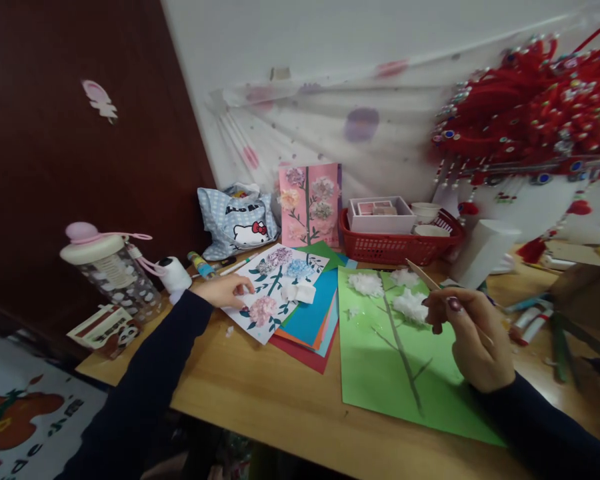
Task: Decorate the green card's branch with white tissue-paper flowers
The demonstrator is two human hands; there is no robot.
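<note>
While the right hand [475, 333] pinches a thin, pale wooden stick [421, 274] between thumb and fingertips — a narrow, closed grip — the stick's long axis slants, its free end pointing up, left and away from the person. It is held over the far part of a bright green rectangular paper sheet [370, 367], which lies flat with its long side running away from the person. A grey-brown painted stem [397, 333] follows that length, leaning left toward the far edge.

The left hand [225, 292] is at the near-left edge of a white sheet with painted stems and crumpled paper blossoms [263, 285], thumb and fingers curved a little apart; whether they touch it I cannot tell. A folded white tissue piece [300, 292] lies on that sheet, which overlaps a fan of coloured papers [303, 325].

All this rests on a light wooden desk [250, 393]. Behind stand a blue gingham bag [240, 223], a pink flower picture [300, 200] and a red plastic basket [395, 247], against a wall draped in spotted translucent plastic [320, 127]; red beaded tassels [530, 127] hang at right.

White, fluffy tissue blossoms [365, 284] cluster around the stem's far end — bare painted twigs branch lower down.
</note>
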